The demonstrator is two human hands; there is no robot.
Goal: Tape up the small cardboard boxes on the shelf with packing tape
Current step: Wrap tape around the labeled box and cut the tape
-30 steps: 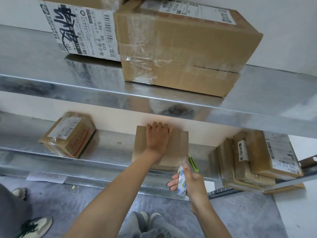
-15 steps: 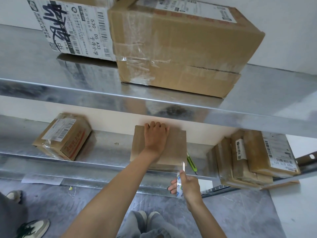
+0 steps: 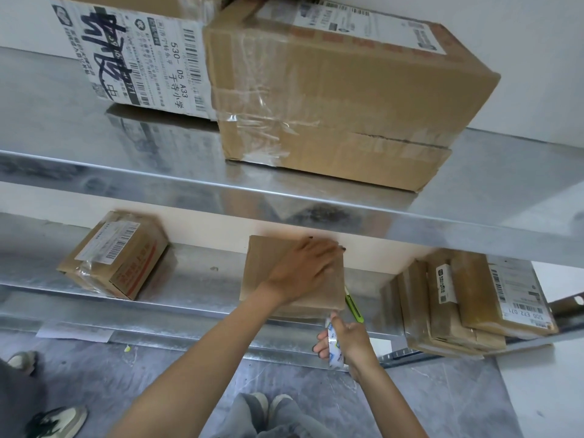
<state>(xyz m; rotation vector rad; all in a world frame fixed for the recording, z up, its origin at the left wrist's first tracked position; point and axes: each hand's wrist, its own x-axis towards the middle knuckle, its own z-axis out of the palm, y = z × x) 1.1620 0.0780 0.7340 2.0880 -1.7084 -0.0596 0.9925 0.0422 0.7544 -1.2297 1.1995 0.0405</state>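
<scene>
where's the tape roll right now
In the head view, the tape roll is held in the right hand, low and right of centre, just below the near right corner of the small box that the left hand presses.

Reading "530- D5 A33" and "子寺小学" off the white label [image 3: 139, 58] at the upper shelf's [image 3: 79, 172] left end, beside heavy black marker scrawl. Down at the lower shelf's [image 3: 202, 292] right end, "500 E72 071" on a parcel label [image 3: 518, 295]. Red print on the left-end small box [image 3: 117, 263]: too blurred.

Brown box [image 3: 262, 273] flat on lower shelf [image 3: 196, 279], tape roll [image 3: 334, 349] nr front-rt corner
</scene>
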